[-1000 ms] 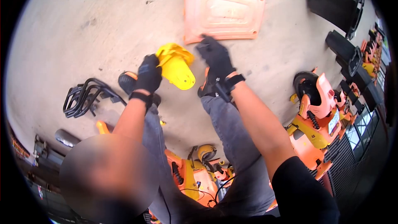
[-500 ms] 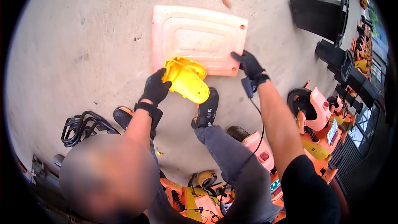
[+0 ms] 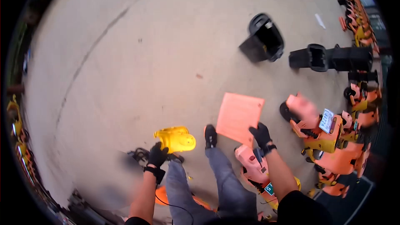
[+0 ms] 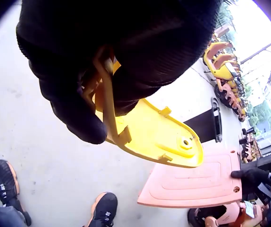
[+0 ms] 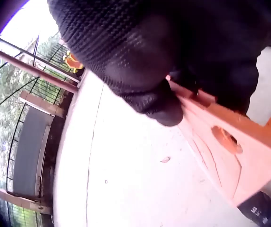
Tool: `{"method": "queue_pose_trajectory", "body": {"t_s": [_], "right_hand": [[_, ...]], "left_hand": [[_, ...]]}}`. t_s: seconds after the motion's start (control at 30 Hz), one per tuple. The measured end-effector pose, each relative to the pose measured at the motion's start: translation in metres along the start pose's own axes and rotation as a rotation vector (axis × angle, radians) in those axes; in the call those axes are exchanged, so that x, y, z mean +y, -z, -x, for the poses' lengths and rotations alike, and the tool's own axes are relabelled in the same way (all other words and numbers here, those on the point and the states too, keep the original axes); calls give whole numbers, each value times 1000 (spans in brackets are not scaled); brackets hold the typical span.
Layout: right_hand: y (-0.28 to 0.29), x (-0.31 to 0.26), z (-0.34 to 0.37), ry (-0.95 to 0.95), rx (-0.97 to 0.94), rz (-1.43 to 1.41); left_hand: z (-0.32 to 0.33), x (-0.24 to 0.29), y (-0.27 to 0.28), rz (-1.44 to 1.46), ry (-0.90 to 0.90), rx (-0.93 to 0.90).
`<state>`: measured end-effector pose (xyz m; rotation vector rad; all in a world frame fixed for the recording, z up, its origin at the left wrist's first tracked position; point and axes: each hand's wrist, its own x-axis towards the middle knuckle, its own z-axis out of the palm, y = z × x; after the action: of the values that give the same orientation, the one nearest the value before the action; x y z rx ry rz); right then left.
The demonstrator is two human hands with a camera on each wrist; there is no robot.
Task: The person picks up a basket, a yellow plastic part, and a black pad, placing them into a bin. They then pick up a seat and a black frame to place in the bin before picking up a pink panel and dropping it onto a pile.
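Note:
My gloved left hand (image 3: pixel 158 155) grips a yellow plastic cover (image 3: pixel 180 140) by its left end. In the left wrist view the fingers wrap round the rim of the cover (image 4: pixel 161 137), whose rounded end with a small hole points away from the hand. With thumb and fingers, my gloved right hand (image 3: pixel 261 135) pinches the edge of a pinkish-orange plastic panel (image 3: pixel 239 114) near one corner. Up close in the right wrist view, the panel (image 5: pixel 220 165) shows a round hole beside the glove. The panel hangs tilted in front of my right foot.
Black hollow plastic boxes (image 3: pixel 263 41) lie on the concrete floor (image 3: pixel 166 58) ahead to the right. Orange-and-yellow scooters (image 3: pixel 329 141) stand along the right side, with one scooter (image 3: pixel 253 162) close below the right hand. A dark tubular frame (image 3: pixel 139 155) lies left of the left hand.
My right hand reached the panel on the floor, took its edge and lifted it toward the right. The left hand kept the yellow cover throughout. The head view now takes in more floor ahead.

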<state>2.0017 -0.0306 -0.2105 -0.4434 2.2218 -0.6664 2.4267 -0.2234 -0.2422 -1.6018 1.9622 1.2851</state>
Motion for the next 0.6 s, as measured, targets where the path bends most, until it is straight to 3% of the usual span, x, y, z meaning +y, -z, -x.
{"method": "queue_pose_trajectory", "body": {"t_s": [0.07,0.13,0.2,0.23,0.3,0.33,0.37,0.4,0.57,0.6], "right_hand": [[68,11,28,-80,14,-11],[125,7,62,-33,172,-66],[168,13,88,-60,227,-121],[186,14,99,-78,294,-171],[209,26,122,-88,379,-348],[218,35,126,-96,385,-362],[230,49,143,-156,429,-471],[237,56,146,-203,465,-564],[259,52,169,-245,615,-750],[267,44,176,-298,591,-789]], "left_hand": [[14,56,25,-55,-35,-5],[21,112,39,-46,-147,61],[24,181,51,151,-110,-37],[19,212,56,-73,-265,-38],[-21,233,32,-170,-581,92],[-22,272,38,-127,-588,28],[-29,336,44,-255,-799,111],[-45,358,42,-407,-995,203],[-97,490,48,-532,-1227,226],[-124,506,39,-523,-1188,183]]}}
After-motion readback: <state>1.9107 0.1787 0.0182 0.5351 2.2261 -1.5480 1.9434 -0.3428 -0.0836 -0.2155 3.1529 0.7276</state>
